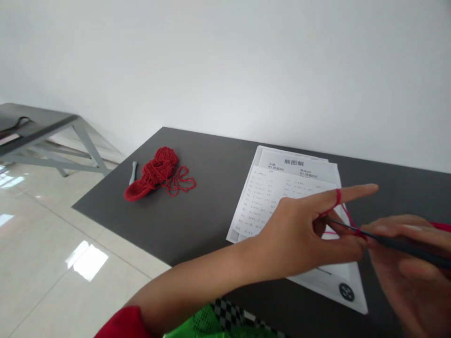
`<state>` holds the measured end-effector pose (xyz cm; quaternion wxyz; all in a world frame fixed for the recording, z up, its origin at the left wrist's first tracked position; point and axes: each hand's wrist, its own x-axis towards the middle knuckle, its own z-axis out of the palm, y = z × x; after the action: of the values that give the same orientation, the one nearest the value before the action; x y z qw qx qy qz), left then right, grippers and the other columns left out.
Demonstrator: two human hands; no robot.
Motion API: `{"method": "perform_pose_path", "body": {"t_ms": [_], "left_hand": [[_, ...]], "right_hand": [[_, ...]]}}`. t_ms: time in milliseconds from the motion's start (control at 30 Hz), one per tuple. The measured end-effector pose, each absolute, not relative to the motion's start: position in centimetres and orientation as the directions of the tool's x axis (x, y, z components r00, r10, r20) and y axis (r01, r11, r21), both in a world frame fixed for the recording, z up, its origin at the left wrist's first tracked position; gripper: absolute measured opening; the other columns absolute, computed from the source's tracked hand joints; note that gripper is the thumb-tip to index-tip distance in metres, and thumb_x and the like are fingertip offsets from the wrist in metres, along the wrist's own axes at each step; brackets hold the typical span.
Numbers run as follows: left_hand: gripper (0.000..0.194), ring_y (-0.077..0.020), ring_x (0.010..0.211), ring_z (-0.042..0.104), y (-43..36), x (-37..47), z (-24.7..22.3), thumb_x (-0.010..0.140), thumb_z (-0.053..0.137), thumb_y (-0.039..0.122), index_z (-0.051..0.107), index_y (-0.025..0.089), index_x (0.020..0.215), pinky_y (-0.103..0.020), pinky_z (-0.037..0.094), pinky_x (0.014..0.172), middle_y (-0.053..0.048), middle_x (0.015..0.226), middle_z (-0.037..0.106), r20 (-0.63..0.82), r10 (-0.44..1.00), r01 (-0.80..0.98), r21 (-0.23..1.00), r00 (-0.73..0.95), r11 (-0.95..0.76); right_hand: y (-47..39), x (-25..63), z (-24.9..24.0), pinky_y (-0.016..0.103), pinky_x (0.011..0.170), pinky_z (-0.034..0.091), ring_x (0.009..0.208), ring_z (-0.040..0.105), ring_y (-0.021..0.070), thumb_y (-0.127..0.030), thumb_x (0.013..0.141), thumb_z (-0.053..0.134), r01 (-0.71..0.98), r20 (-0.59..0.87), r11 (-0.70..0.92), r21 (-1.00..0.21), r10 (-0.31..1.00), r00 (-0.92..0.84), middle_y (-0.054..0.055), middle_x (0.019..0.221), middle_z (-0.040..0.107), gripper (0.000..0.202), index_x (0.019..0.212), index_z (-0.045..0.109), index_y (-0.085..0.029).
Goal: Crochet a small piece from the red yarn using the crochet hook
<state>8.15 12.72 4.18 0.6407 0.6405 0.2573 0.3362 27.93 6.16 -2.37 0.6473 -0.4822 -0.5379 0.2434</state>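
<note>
Over the papers, my left hand (299, 234) has its index finger stretched out with red yarn (338, 197) looped round it. Its thumb and another finger pinch a small bit of red yarn near the hook's tip. At the right edge my right hand (412, 258) is closed on a dark crochet hook (394, 242), whose thin metal shaft points left between the fingers of my left hand. Red yarn wraps the shaft where the two hands meet. More red yarn shows behind my right hand.
A tangled ball of red yarn (160, 168) and a grey tool (133, 172) lie on the dark table (207, 211) at left. Printed and handwritten sheets (262, 188) lie under my hands. Another grey table (42, 119) stands at far left; a white wall rises behind.
</note>
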Motion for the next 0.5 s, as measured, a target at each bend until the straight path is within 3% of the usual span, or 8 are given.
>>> {"method": "perform_pose_path", "body": {"t_ms": [67, 200, 400, 500], "left_hand": [[0.069, -0.0062, 0.058, 0.039, 12.7, 8.1, 4.1, 0.078, 0.070, 0.025, 0.053, 0.028, 0.144, -0.019, 0.035, 0.054, 0.003, 0.074, 0.066, 0.123, 0.750, -0.073, 0.992, 0.650, -0.099], [0.070, -0.0058, 0.060, 0.046, 12.9, 8.2, 3.6, 0.082, 0.067, 0.026, 0.047, 0.025, 0.148, -0.017, 0.042, 0.060, 0.003, 0.076, 0.067, 0.203, 0.686, -0.068, 0.973, 0.699, -0.219], [0.064, -0.0053, 0.062, 0.055, 13.3, 8.0, 3.4, 0.085, 0.062, 0.022, 0.049, 0.025, 0.147, -0.017, 0.048, 0.076, 0.004, 0.077, 0.068, 0.238, 0.661, -0.035, 0.952, 0.711, -0.305], [0.061, -0.0061, 0.069, 0.059, 13.5, 7.9, 3.6, 0.088, 0.060, 0.023, 0.049, 0.024, 0.147, -0.018, 0.048, 0.081, 0.002, 0.082, 0.070, 0.242, 0.641, -0.019, 0.942, 0.729, -0.334]], "right_hand": [[5.8, 27.3, -2.1, 0.027, 0.042, 0.053, 0.090, 0.062, 0.0261, -0.046, 0.076, 0.085, 0.196, 0.427, 0.383, -0.903, 0.852, 0.302, 0.012, 0.097, 0.059, 0.030, 0.101, 0.075, -0.032], [5.3, 26.0, -1.6, 0.033, 0.065, 0.064, 0.103, 0.063, 0.0288, -0.045, 0.083, 0.081, 0.125, 0.341, 0.319, -0.940, 0.896, 0.285, 0.011, 0.113, 0.060, 0.026, 0.104, 0.075, -0.031], [5.9, 24.5, 0.4, 0.018, 0.065, 0.061, 0.079, 0.068, 0.0196, -0.041, 0.078, 0.086, 0.172, 0.371, 0.335, -0.926, 0.890, 0.265, 0.005, 0.099, 0.067, 0.023, 0.098, 0.077, -0.033], [5.9, 24.1, 0.5, 0.018, 0.069, 0.060, 0.078, 0.069, 0.0216, -0.046, 0.072, 0.089, 0.189, 0.351, 0.301, -0.935, 0.865, 0.359, 0.006, 0.094, 0.068, 0.028, 0.094, 0.078, -0.033]]}}
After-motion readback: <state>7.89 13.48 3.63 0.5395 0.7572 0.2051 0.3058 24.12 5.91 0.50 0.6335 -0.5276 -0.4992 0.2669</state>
